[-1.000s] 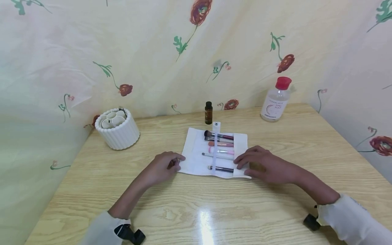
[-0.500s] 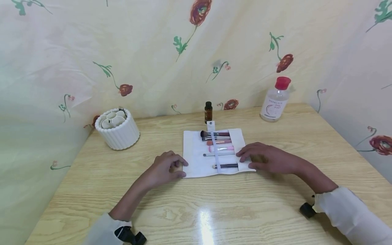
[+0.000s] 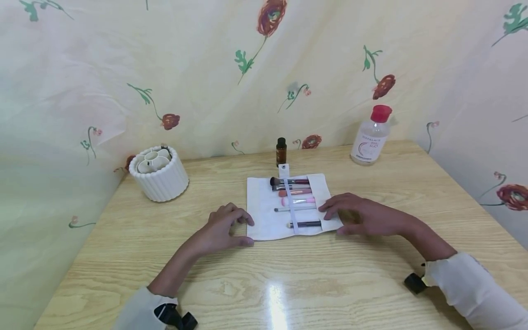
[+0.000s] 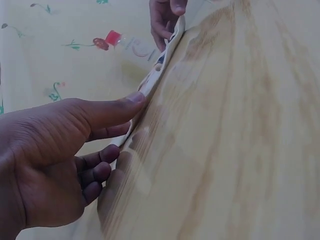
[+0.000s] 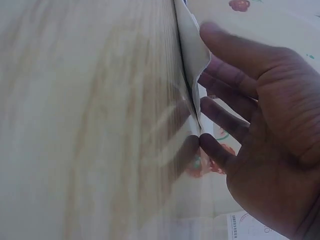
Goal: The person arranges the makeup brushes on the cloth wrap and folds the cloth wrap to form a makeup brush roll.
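Note:
A white brush roll [image 3: 264, 215] lies unrolled on the table. Several makeup brushes sit across it under a thin strap [image 3: 292, 206], handles tucked into the pocket at its right. The dark-handled brush [image 3: 307, 224] is nearest the front. My left hand [image 3: 224, 229] is at the roll's left edge, fingertips touching it, thumb spread at the front corner. In the left wrist view its thumb [image 4: 117, 110] lies along the roll's edge. My right hand [image 3: 367, 215] rests its loosely bent fingers on the right edge; the right wrist view shows its thumb [image 5: 225, 45] beside the slightly raised corner.
A snap tab [image 3: 283, 171] sticks out from the roll's back edge, just before a small amber bottle [image 3: 281, 152]. A white ribbed holder [image 3: 161, 178] stands at the back left, a clear red-capped bottle [image 3: 370, 137] at the back right. Flowered cloth hangs behind the table [image 3: 231, 284].
The roll has shifted a little to the right and straightened, both hands on its sides. My left thumb has since spread away from the edge; the brushes stay in place.

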`<state>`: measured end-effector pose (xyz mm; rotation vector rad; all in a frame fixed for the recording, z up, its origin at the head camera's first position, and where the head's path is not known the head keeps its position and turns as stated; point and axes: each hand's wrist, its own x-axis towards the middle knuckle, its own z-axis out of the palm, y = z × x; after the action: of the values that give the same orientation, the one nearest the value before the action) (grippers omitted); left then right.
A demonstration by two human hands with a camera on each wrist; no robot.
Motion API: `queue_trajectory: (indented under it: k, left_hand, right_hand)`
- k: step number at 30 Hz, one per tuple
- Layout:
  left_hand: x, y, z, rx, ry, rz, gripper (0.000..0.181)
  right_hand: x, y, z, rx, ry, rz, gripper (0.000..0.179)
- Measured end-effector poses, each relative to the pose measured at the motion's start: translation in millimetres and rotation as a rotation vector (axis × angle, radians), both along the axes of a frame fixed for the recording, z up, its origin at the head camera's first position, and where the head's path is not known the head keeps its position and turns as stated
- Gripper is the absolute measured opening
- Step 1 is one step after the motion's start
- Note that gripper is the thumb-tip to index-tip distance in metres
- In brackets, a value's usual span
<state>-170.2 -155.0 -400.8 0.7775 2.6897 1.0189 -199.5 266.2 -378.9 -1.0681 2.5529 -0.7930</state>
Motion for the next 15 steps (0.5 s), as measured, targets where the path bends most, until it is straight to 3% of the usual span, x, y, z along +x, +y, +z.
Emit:
queue_trajectory:
  k: [6,15]
  left_hand:
    - [-1.3,-0.1,-2.8,0.014,-0.005,-0.003,0.035]
    - [-2.1,-0.1,-3.7,0.08,0.006,0.015,0.006]
  right_hand:
    - [0.6,-0.4,-0.7,0.005,0.03,0.014,0.029]
    - [-1.6,-0.9,-3.1,-0.036,0.129,0.035,0.018]
